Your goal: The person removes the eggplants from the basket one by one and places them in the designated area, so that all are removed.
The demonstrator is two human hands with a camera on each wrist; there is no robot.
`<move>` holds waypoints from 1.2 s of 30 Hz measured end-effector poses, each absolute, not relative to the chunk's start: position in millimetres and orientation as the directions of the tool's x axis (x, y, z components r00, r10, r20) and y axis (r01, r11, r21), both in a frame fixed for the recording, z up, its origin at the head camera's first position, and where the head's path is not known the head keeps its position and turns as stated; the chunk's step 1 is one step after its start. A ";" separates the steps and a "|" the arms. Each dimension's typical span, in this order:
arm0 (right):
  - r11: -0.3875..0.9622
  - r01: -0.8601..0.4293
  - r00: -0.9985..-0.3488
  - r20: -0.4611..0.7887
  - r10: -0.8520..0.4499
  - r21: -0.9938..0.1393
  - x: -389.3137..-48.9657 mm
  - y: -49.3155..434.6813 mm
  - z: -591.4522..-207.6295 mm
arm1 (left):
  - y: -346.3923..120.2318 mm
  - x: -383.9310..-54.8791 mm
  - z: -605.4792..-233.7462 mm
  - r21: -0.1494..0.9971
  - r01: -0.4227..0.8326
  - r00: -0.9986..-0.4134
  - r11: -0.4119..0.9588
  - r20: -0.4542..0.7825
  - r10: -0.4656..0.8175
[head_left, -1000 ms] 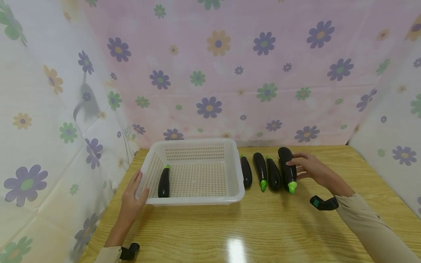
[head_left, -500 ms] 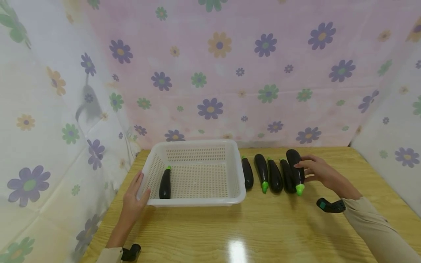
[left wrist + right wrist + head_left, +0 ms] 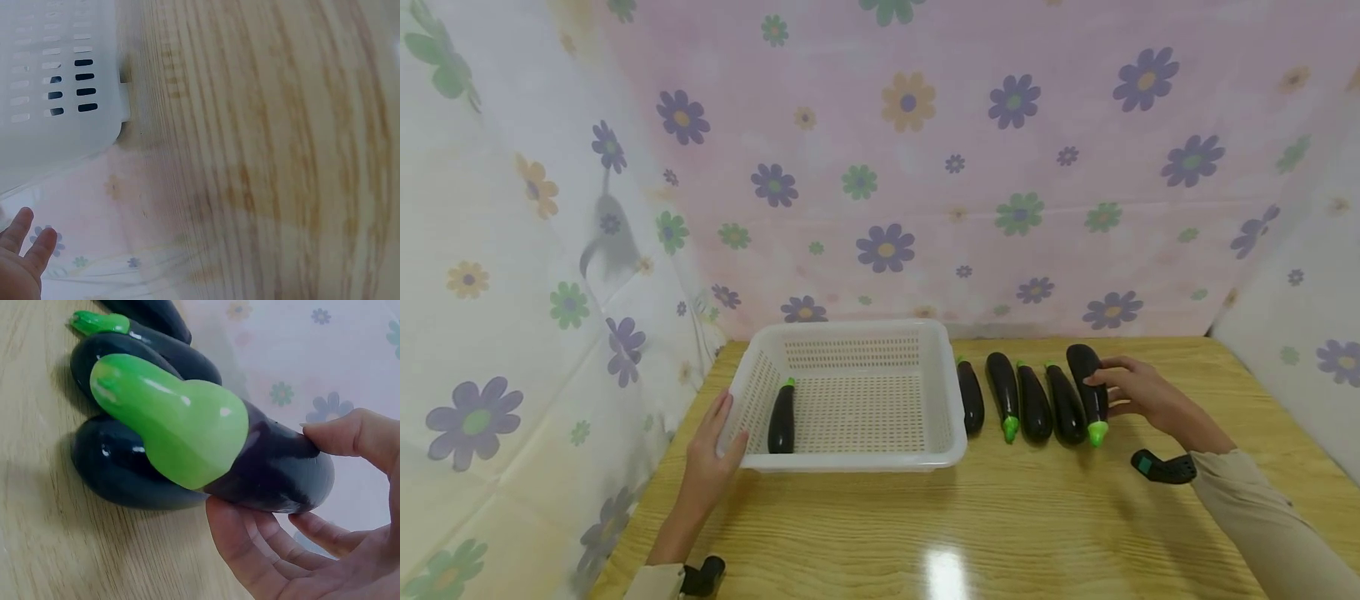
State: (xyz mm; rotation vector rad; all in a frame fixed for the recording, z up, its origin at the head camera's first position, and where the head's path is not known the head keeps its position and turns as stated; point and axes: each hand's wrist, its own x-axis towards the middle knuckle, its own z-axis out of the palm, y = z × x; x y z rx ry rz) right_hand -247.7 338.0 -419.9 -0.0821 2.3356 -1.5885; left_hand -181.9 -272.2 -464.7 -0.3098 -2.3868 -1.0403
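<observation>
My right hand [image 3: 1138, 392] grips a dark eggplant [image 3: 1084, 371] with a green stem end, at the right end of a row. Thumb and fingers pinch it from both sides in the right wrist view, its green cap [image 3: 181, 425] facing the camera. Beside it on the table lie several more eggplants [image 3: 1033, 408]. A white plastic basket [image 3: 850, 461] stands to their left, with one eggplant [image 3: 782, 421] lying inside near its left wall. My left hand [image 3: 703, 458] rests at the basket's front left corner, fingers fairly straight; only some fingers [image 3: 39, 250] show in the left wrist view.
The wooden table [image 3: 865, 533] ends at a flowered cloth backdrop [image 3: 910, 167], with cloth on both sides too. The leftmost eggplant [image 3: 972, 398] of the row lies close against the basket's right side and is partly hidden by it.
My right hand has moved the gripped eggplant to the right, off the neighbouring eggplant it partly covered. That neighbour now shows fully. The left hand stays at the basket.
</observation>
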 end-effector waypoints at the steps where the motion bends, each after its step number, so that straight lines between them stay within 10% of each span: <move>1: 0.381 0.130 -0.949 -0.226 -0.220 -0.915 -248.3 339.1 -420.1 | -272.0 -182.2 -464.5 0.615 0.400 -0.841 0.680 0.541 0.005; 36: 0.426 0.183 -0.964 -0.247 -0.100 -0.886 -271.0 361.7 -465.9 | -271.3 -182.0 -462.9 0.630 0.374 -0.857 0.681 0.515 -0.005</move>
